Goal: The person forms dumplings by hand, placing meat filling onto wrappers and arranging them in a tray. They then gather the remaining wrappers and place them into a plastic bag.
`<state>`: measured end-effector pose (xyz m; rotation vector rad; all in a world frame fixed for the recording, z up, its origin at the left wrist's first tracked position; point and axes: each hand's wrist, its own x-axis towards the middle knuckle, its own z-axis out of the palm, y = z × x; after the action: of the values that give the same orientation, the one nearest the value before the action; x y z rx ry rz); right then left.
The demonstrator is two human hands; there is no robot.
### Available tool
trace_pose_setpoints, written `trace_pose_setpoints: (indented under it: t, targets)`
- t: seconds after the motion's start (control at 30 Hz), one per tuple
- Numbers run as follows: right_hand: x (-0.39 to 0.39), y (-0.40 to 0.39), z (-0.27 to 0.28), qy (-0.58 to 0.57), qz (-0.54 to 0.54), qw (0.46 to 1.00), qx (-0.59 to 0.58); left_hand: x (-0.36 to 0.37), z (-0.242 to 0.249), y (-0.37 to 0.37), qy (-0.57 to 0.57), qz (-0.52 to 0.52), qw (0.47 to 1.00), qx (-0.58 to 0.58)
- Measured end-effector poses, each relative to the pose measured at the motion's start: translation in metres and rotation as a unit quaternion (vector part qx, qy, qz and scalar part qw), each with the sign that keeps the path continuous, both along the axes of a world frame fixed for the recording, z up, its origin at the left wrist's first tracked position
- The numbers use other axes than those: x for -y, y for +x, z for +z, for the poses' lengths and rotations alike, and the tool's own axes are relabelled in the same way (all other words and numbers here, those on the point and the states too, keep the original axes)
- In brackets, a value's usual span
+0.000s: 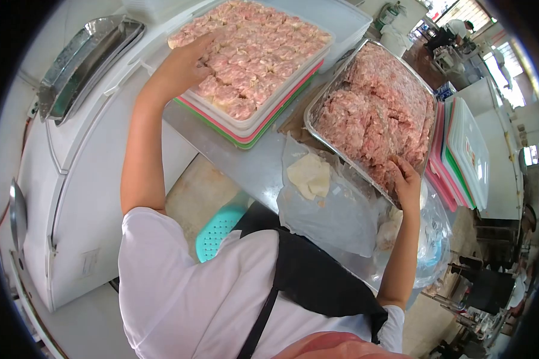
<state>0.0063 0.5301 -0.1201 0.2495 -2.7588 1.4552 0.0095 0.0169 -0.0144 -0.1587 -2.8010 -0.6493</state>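
Observation:
My left hand [185, 64] reaches over the left edge of a plastic tray [259, 124] packed with rows of meat-topped dumplings [257, 54]. Its fingers are apart and touch the dumplings there; whether one sits between them is hidden. At the near corner of a metal pan [341, 157] heaped with minced meat [371, 107], the fingers of my right hand [407, 184] are curled into the meat. Pale round dough wrappers [309, 176] lie on a clear plastic bag [329, 215] in front of the pan.
Coloured tray lids [461, 155] are stacked right of the pan. A clear bag [434, 239] sits at the table's right end. A white freezer [90, 221] with a foil tray [87, 66] on it stands left. Below is a turquoise stool [218, 230]. Another person [455, 33] works far back.

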Motion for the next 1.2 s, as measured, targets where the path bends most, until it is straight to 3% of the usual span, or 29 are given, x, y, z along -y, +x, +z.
trace_pose_setpoints:
  t: [0.1, 0.2, 0.23, 0.3, 0.43, 0.53, 0.63, 0.67, 0.7, 0.8, 0.87, 0.9, 0.97, 1.03, 1.1, 1.13, 1.2]
  targets:
    - [-0.002, 0.001, 0.005, -0.001, 0.019, 1.000, 0.004, 0.011, -0.008, -0.001, -0.025, -0.038, 0.998, -0.046]
    - [-0.007, 0.007, 0.032, 0.016, -0.006, 0.999, 0.034, 0.015, 0.015, 0.006, 0.013, 0.070, 0.990, 0.124]
    - [-0.011, 0.009, 0.043, 0.026, -0.023, 0.998, 0.052, 0.018, 0.013, 0.006, 0.015, 0.046, 0.993, 0.107]
    - [-0.039, 0.005, 0.051, 0.096, 0.003, 0.995, 0.012, 0.026, 0.005, -0.001, 0.018, -0.007, 0.997, 0.075]
    - [-0.040, 0.021, 0.108, 0.276, 0.041, 0.957, -0.075, 0.042, -0.010, -0.023, 0.047, 0.037, 0.998, 0.037]
    - [-0.037, 0.025, 0.150, 0.517, -0.005, 0.853, 0.070, 0.047, -0.022, -0.027, 0.005, 0.026, 0.999, -0.034]
    - [-0.043, 0.040, 0.109, 0.588, 0.009, 0.806, -0.071, 0.022, -0.006, -0.013, -0.058, 0.060, 0.996, -0.040]
    - [-0.029, 0.045, 0.088, 0.603, 0.022, 0.796, -0.047, 0.013, -0.001, -0.010, -0.084, 0.075, 0.992, -0.049]
    - [-0.030, 0.054, 0.064, 0.592, 0.055, 0.791, -0.141, 0.004, 0.005, -0.005, -0.109, 0.092, 0.988, -0.061]
    - [0.007, 0.079, 0.080, 0.615, 0.061, 0.777, -0.119, -0.081, 0.030, 0.035, 0.164, -0.005, 0.981, -0.100]
    - [-0.016, 0.068, 0.088, 0.622, 0.063, 0.764, -0.161, -0.120, 0.010, 0.049, 0.226, -0.192, 0.951, -0.091]
    - [-0.018, 0.064, 0.106, 0.613, 0.051, 0.772, -0.159, -0.141, -0.010, 0.047, 0.238, -0.289, 0.924, -0.084]
    - [-0.026, 0.049, 0.114, 0.630, 0.014, 0.759, -0.163, -0.168, -0.045, 0.048, 0.165, -0.352, 0.920, 0.045]
    - [-0.025, 0.041, 0.091, 0.624, 0.061, 0.758, -0.179, -0.185, -0.094, 0.041, 0.110, -0.378, 0.916, 0.075]
    - [-0.008, 0.049, 0.059, 0.585, 0.103, 0.766, -0.246, -0.193, -0.138, 0.041, 0.073, -0.380, 0.922, 0.012]
    - [0.005, 0.057, 0.063, 0.596, 0.096, 0.764, -0.228, -0.197, -0.144, 0.039, 0.055, -0.381, 0.923, -0.021]
    - [0.021, 0.068, 0.084, 0.618, 0.087, 0.758, -0.187, -0.194, -0.145, 0.035, 0.109, -0.375, 0.920, 0.028]
